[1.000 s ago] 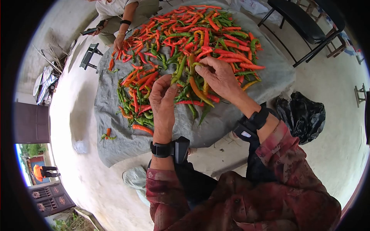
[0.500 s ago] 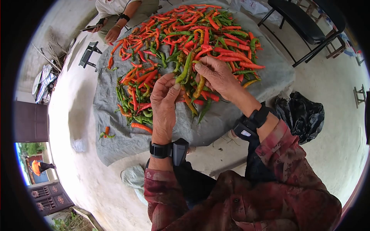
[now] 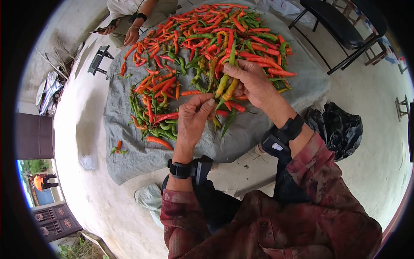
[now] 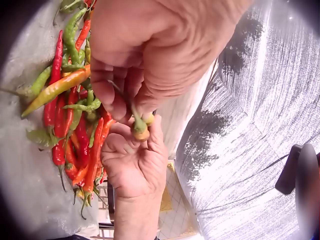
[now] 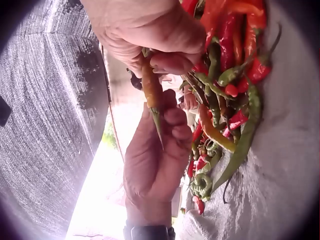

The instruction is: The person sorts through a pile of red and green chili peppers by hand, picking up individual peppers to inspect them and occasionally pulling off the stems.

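Yellow-green peppers (image 3: 222, 86) are gripped in the right hand (image 3: 255, 86), thumb over them, above the near side of the pile. The left hand (image 3: 194, 118) is just left of and below them, thumb and index finger together at the stem end. In the left wrist view the left hand (image 4: 165, 50) pinches by a thin green stem, with the cap (image 4: 140, 126) below its fingertips. The right wrist view has the right hand (image 5: 145, 30) pinching a yellow-orange pepper (image 5: 151, 87), the left hand (image 5: 160, 155) beneath it.
Red and green peppers (image 3: 207, 26) cover much of a grey sheet (image 3: 129, 162); a smaller mixed heap (image 3: 161, 114) lies left. Across it sits a person (image 3: 129, 13) holding a phone. A black bag (image 3: 338, 129) and a black chair (image 3: 332, 26) stand right.
The left hand has moved right and slightly down, away from the green pepper it pinched. The right hand now holds yellow-green peppers upright. The other person's hand has drawn back from the pile.
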A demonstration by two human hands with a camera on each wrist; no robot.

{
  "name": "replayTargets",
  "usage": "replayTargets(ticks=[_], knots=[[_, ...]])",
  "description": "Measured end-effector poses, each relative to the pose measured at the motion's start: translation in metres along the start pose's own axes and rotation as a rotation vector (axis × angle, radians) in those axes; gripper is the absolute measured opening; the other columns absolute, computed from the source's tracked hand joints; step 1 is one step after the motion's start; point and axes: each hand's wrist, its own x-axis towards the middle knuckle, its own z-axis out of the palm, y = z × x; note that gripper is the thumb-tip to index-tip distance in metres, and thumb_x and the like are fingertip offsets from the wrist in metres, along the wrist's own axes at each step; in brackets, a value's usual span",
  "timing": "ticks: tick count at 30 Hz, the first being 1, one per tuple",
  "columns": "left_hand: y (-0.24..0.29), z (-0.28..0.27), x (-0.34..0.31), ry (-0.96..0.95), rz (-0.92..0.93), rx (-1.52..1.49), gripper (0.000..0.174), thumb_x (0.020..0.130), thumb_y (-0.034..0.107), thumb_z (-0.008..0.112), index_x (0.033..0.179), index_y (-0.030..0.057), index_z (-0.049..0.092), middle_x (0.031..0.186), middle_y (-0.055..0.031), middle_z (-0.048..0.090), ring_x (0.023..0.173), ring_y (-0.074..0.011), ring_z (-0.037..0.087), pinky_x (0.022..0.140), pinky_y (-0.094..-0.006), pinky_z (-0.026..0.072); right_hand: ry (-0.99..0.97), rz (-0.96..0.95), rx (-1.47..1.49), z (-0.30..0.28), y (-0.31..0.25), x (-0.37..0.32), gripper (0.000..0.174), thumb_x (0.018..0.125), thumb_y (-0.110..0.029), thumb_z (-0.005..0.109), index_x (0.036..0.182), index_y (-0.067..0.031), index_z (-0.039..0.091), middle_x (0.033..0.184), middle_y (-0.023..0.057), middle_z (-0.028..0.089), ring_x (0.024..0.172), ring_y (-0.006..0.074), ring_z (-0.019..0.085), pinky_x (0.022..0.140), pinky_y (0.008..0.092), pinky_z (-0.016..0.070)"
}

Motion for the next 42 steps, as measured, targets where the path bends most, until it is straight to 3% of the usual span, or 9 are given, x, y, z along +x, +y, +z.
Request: replayTargets(ticks=[7, 12, 15, 21, 30, 36, 38, 40, 42], knots=[[0.000, -0.015, 0.004, 0.290, 0.095, 0.225, 0.013, 0.089, 0.011, 0.058, 0.095, 0.0007, 0.062, 0.073, -0.0010, 0.061, 0.063, -0.0052, 0.053, 0.058, -0.0209, 0.0443, 0.169, -0.350, 0.144, -0.020, -0.008, 0.007, 0.017, 0.088, -0.025, 0.061, 0.088, -0.0074, 0.060, 0.077, 0.0032, 0.063, 0.059, 0.0069, 0.054, 0.051, 0.0200, 0.0439], [-0.006, -0.006, 0.012, 0.338, 0.131, 0.510, 0.013, 0.086, 0.011, 0.059, 0.093, 0.0001, 0.062, 0.075, -0.0061, 0.063, 0.064, -0.0095, 0.056, 0.059, -0.0253, 0.0457, 0.167, -0.328, 0.583, -0.030, -0.008, 0.010, 0.019, 0.089, -0.022, 0.059, 0.095, -0.0048, 0.058, 0.089, 0.0089, 0.063, 0.074, 0.0154, 0.060, 0.068, 0.0293, 0.0517], [-0.005, 0.006, 0.023, 0.346, 0.286, 0.670, 0.016, 0.081, 0.010, 0.061, 0.093, 0.0007, 0.062, 0.082, -0.0140, 0.061, 0.068, -0.0259, 0.061, 0.062, -0.0339, 0.0473, 0.078, -0.209, 0.499, -0.028, -0.002, 0.010, 0.025, 0.089, -0.025, 0.060, 0.100, -0.0028, 0.057, 0.090, 0.0101, 0.063, 0.078, 0.0170, 0.061, 0.070, 0.0294, 0.0518], [-0.014, 0.017, 0.040, 0.348, 0.288, 1.036, 0.021, 0.079, 0.019, 0.063, 0.092, 0.0019, 0.063, 0.089, -0.0161, 0.060, 0.078, -0.0369, 0.059, 0.067, -0.0427, 0.0455, 0.250, -0.343, 0.393, -0.012, -0.017, 0.000, 0.031, 0.093, -0.025, 0.053, 0.111, -0.0001, 0.055, 0.096, 0.0109, 0.063, 0.083, 0.0153, 0.058, 0.070, 0.0258, 0.0476], [0.006, 0.024, 0.030, 0.292, 0.544, 0.902, 0.015, 0.079, 0.006, 0.063, 0.092, 0.0017, 0.058, 0.079, -0.0131, 0.059, 0.071, -0.0283, 0.055, 0.064, -0.0359, 0.0439, 0.099, -0.419, -0.505, -0.004, -0.002, -0.006, 0.038, 0.088, -0.032, 0.060, 0.094, 0.0058, 0.059, 0.077, 0.0074, 0.062, 0.069, 0.0145, 0.060, 0.064, 0.0291, 0.0483], [0.008, 0.028, 0.022, 0.241, 0.567, 0.866, 0.015, 0.078, 0.004, 0.062, 0.092, 0.0047, 0.058, 0.078, -0.0110, 0.059, 0.072, -0.0325, 0.053, 0.064, -0.0401, 0.0441, 0.129, -0.595, -0.506, 0.004, 0.009, 0.001, 0.030, 0.091, -0.027, 0.055, 0.083, 0.0020, 0.055, 0.070, 0.0043, 0.059, 0.061, 0.0090, 0.052, 0.054, 0.0269, 0.0429], [0.007, 0.011, 0.019, 0.283, 0.586, 0.902, 0.013, 0.081, 0.006, 0.061, 0.094, 0.0046, 0.059, 0.074, -0.0096, 0.059, 0.066, -0.0254, 0.054, 0.062, -0.0353, 0.0442, 0.219, -0.541, -0.137, 0.004, -0.004, -0.006, 0.030, 0.092, -0.027, 0.051, 0.082, 0.0007, 0.055, 0.067, 0.0042, 0.057, 0.058, 0.0073, 0.050, 0.049, 0.0254, 0.0390], [0.014, -0.001, 0.012, 0.359, 0.261, 0.651, 0.015, 0.088, 0.012, 0.058, 0.098, 0.0013, 0.060, 0.078, -0.0075, 0.063, 0.069, -0.0145, 0.059, 0.065, -0.0287, 0.0456, 0.229, -0.496, -0.241, 0.004, -0.006, -0.009, 0.033, 0.092, -0.030, 0.050, 0.078, -0.0008, 0.056, 0.062, 0.0045, 0.057, 0.057, 0.0072, 0.050, 0.050, 0.0264, 0.0387], [0.007, -0.010, 0.014, 0.401, 0.357, 0.396, 0.019, 0.090, 0.019, 0.058, 0.095, 0.0016, 0.062, 0.065, -0.0004, 0.054, 0.055, -0.0068, 0.044, 0.053, -0.0232, 0.0389, -0.115, -0.318, -0.726, 0.006, 0.001, -0.010, 0.034, 0.091, -0.031, 0.051, 0.077, -0.0001, 0.056, 0.058, 0.0079, 0.054, 0.055, 0.0133, 0.051, 0.052, 0.0308, 0.0396]])
